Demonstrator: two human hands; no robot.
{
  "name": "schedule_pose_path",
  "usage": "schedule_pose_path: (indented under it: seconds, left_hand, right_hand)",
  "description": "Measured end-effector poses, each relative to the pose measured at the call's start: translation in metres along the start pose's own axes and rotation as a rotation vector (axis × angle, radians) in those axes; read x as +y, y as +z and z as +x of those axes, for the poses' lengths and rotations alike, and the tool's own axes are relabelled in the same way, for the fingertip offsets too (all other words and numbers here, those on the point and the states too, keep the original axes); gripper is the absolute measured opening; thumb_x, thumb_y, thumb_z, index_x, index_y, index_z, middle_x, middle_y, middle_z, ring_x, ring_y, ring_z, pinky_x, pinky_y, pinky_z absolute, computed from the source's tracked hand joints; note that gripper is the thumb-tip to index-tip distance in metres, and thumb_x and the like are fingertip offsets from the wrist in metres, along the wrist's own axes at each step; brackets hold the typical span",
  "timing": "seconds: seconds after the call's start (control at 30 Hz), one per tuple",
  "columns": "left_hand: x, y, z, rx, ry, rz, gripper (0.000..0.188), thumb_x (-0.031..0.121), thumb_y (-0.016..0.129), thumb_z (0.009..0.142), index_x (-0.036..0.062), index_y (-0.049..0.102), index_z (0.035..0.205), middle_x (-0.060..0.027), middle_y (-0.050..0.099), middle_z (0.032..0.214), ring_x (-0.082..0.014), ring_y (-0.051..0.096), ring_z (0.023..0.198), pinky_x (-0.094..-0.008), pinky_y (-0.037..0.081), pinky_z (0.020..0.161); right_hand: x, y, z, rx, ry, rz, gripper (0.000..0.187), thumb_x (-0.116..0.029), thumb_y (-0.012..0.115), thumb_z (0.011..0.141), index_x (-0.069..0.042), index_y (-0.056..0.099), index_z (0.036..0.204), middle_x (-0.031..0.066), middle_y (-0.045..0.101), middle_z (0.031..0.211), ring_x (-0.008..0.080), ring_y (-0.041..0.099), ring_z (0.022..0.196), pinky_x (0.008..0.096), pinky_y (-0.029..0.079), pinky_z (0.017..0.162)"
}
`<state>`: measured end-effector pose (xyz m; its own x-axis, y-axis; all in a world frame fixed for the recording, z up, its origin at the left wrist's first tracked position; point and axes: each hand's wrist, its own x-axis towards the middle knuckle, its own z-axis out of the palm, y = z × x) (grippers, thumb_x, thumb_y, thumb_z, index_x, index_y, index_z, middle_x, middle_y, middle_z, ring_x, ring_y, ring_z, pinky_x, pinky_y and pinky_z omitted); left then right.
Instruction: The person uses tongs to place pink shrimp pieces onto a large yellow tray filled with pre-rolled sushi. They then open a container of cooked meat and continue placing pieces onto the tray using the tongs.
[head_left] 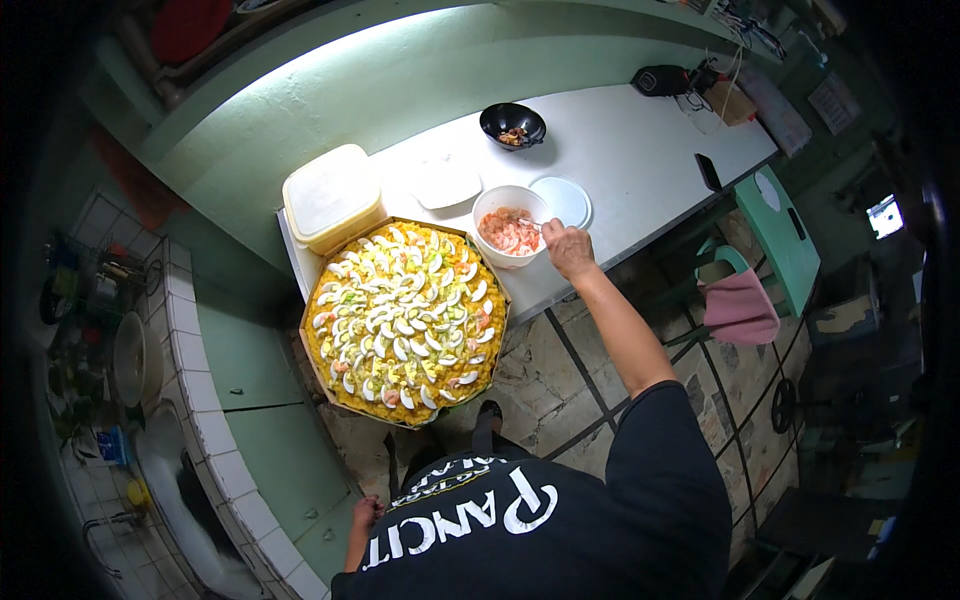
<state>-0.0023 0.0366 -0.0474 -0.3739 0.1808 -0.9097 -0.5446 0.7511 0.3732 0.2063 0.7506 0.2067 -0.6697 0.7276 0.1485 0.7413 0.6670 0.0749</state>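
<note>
My right hand [569, 249] is closed on the thin handle of a metal utensil [530, 223]; whether it is a spoon or a fork I cannot tell. The utensil's other end dips into a round white tub [516, 262] of pink peeled shrimp [505, 232]. To the left of the tub sits a large octagonal tray [311, 352] of yellow-orange noodles, topped with many egg slices [405, 325] and a few shrimp. Low at my side, my left hand [368, 511] has curled fingers with nothing visible in them.
A pale blue lid [563, 203] lies beside the tub on the white table [620, 150]. A lidded cream container [335, 200], a white box [445, 182] and a black bowl [513, 127] stand behind. A phone [708, 172] and a green chair [780, 240] are at right, a sink [180, 500] at left.
</note>
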Motion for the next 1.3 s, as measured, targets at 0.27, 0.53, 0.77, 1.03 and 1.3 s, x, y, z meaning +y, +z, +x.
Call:
schedule_pose_path:
  seconds: [0.27,0.53,0.77,1.03,1.3]
  left_hand:
    - [0.024,-0.001,-0.026,0.109,-0.106,0.062,0.031,0.032,0.051,0.092,0.0104,0.058,0.112,-0.0048,0.063,0.082,-0.0185,0.058,0.06,-0.0351,0.046,0.055]
    - [-0.004,-0.014,-0.02,-0.033,0.085,0.014,0.03,0.034,0.053,0.09,0.0146,0.054,0.112,-0.0039,0.062,0.084,-0.0176,0.059,0.055,-0.0342,0.044,0.046]
    - [0.018,-0.011,-0.034,-0.057,0.151,0.276,0.027,0.033,0.05,0.093,0.0153,0.05,0.114,-0.0021,0.059,0.085,-0.0166,0.059,0.058,-0.0328,0.046,0.046]
    - [-0.002,0.004,-0.041,0.055,-0.044,-0.041,0.026,0.03,0.051,0.093,0.012,0.05,0.112,-0.0046,0.06,0.084,-0.0176,0.058,0.058,-0.0342,0.048,0.048]
    - [-0.049,0.003,-0.009,0.053,-0.104,-0.109,0.026,0.025,0.051,0.092,0.0078,0.052,0.11,-0.007,0.062,0.083,-0.019,0.059,0.059,-0.0357,0.048,0.05]
  right_hand:
    - [0.04,0.003,0.015,-0.104,0.569,0.623,0.023,-0.036,0.062,0.081,-0.016,0.071,0.089,0.0101,0.069,0.087,0.0289,0.065,0.083,0.0402,0.05,0.074]
    - [0.015,-0.013,0.008,-0.128,0.343,1.218,0.017,-0.018,0.067,0.082,-0.003,0.07,0.088,-0.0004,0.06,0.064,0.0063,0.051,0.057,0.0237,0.042,0.055]
    - [-0.148,-0.035,0.019,-0.177,0.01,0.586,0.022,-0.035,0.061,0.086,-0.017,0.071,0.093,0.0044,0.067,0.078,0.0209,0.064,0.075,0.0357,0.05,0.068]
    - [-0.198,-0.03,0.022,-0.126,-0.192,0.47,0.026,-0.035,0.056,0.087,-0.014,0.07,0.095,0.0083,0.065,0.091,0.028,0.063,0.086,0.0415,0.049,0.078]
    - [-0.134,-0.058,0.029,-0.067,0.048,0.82,0.031,-0.038,0.055,0.088,-0.014,0.071,0.098,0.0123,0.068,0.088,0.0279,0.065,0.084,0.04,0.05,0.075]
